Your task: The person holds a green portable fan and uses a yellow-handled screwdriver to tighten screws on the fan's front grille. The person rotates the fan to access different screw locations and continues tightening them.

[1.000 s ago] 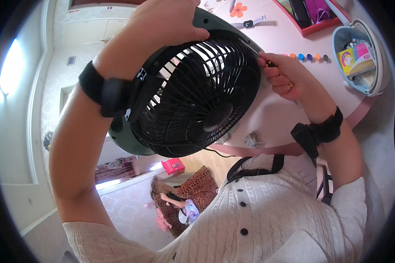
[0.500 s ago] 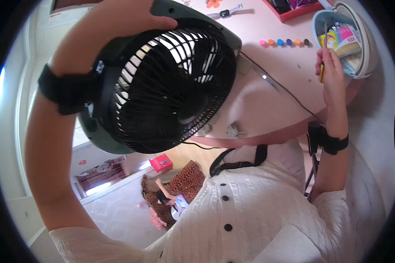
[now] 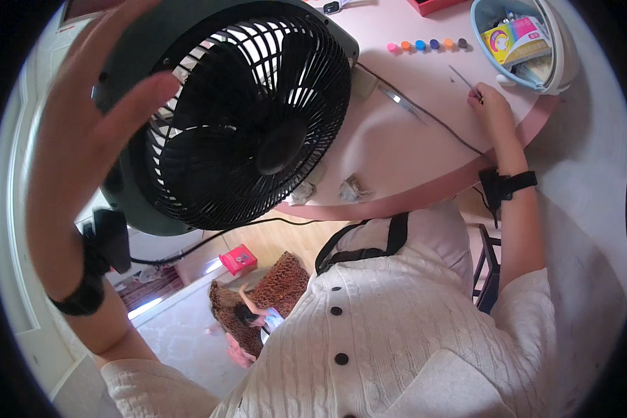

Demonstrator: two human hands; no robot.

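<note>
A black round fan (image 3: 279,150) with a dark green housing is tilted at the table's left edge, its grille turned toward me. My left hand (image 3: 83,118) is at the fan's left side, fingers stretched upward and thumb apart in front of the grille. Whether it touches the fan I cannot tell. Over the right of the table, my right hand (image 3: 493,111) is closed round a screwdriver (image 3: 463,80), its thin metal shaft pointing up and left. The handle is mostly hidden in my fingers.
A light blue and white basket (image 3: 561,52) holding packets stands at the far right of the pink table (image 3: 411,164). Small colored paint pots (image 3: 435,44) line up beside it. A cable (image 3: 432,115), a metal strip (image 3: 400,101) and crumpled lumps (image 3: 354,188) lie nearer.
My left hand has come off the fan's top and down its left side. My right hand has drawn away from the basket with the screwdriver. The whole view has shifted a little.
</note>
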